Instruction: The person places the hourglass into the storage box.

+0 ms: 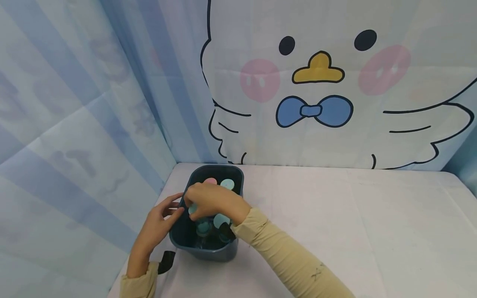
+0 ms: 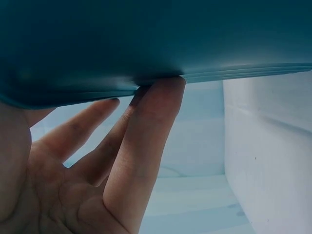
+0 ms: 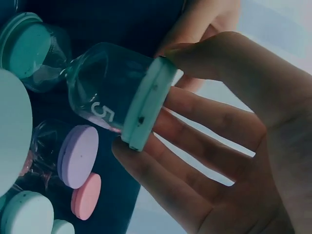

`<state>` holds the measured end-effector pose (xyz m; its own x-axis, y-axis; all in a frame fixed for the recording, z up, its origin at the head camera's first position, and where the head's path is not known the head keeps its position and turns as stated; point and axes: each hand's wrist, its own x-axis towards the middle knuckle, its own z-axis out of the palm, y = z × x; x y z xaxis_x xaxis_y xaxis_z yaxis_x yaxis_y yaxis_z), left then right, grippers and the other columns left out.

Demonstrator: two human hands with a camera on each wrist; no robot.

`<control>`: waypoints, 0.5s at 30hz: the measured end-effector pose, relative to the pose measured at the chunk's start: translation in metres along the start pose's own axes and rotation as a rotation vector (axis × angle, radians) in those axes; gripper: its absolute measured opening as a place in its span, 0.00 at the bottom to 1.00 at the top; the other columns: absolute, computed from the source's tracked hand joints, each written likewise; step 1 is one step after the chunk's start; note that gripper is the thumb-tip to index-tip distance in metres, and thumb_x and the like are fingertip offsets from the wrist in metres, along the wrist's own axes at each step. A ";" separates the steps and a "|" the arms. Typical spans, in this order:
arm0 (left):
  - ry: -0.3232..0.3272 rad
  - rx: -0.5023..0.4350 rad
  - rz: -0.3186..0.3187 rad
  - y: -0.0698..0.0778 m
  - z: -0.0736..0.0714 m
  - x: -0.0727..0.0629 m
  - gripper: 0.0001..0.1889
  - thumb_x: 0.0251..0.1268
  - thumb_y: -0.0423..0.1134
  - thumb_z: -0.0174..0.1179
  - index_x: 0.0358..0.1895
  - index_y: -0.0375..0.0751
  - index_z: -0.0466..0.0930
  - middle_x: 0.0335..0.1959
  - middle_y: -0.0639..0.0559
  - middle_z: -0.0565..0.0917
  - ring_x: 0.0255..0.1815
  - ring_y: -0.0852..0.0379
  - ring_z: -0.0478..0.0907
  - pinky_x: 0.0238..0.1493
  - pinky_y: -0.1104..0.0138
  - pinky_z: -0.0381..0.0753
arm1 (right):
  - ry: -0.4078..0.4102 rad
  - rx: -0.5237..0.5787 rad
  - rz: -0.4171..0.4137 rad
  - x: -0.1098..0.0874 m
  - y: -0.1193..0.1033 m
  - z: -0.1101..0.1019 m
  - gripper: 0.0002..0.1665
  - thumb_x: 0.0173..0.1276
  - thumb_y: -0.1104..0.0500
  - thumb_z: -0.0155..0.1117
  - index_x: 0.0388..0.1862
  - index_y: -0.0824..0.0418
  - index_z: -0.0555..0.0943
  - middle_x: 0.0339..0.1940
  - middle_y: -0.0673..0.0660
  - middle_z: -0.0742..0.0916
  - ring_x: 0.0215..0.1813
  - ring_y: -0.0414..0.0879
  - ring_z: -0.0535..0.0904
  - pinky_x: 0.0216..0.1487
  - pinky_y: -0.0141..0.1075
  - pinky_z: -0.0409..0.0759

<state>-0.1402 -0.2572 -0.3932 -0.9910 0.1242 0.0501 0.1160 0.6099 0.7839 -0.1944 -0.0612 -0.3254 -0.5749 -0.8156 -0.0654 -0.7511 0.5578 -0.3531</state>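
Observation:
A dark blue plastic bin (image 1: 216,254) stands on the table with several sand timers inside. My right hand (image 1: 214,203) reaches into it and grips a clear sand timer (image 3: 112,92) by its mint end cap, thumb on one edge and fingertips on the other. A white "5" is printed on this timer's glass. Other timers show a lilac cap (image 3: 80,156), a pink cap (image 3: 87,196) and a pale mint cap (image 1: 227,184). My left hand (image 1: 156,225) touches the bin's left side near the rim, fingers fairly straight; in the left wrist view a fingertip (image 2: 168,87) rests against its outside.
The bin stands at the left part of a table with a pale cloth (image 1: 335,231). Behind the table hangs a curtain (image 1: 316,145) with a cartoon bird, and a blue-striped curtain (image 1: 74,124) closes off the left side.

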 end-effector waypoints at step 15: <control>0.008 0.000 0.006 -0.001 0.001 0.001 0.26 0.74 0.47 0.56 0.72 0.46 0.68 0.58 0.38 0.80 0.57 0.40 0.80 0.53 0.47 0.81 | -0.074 0.000 0.063 0.008 0.001 0.013 0.12 0.62 0.56 0.74 0.42 0.57 0.84 0.40 0.49 0.84 0.36 0.38 0.77 0.39 0.27 0.79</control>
<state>-0.1408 -0.2565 -0.3944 -0.9908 0.1212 0.0595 0.1215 0.6088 0.7839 -0.1957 -0.0691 -0.3389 -0.5957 -0.7880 -0.1559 -0.7142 0.6084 -0.3460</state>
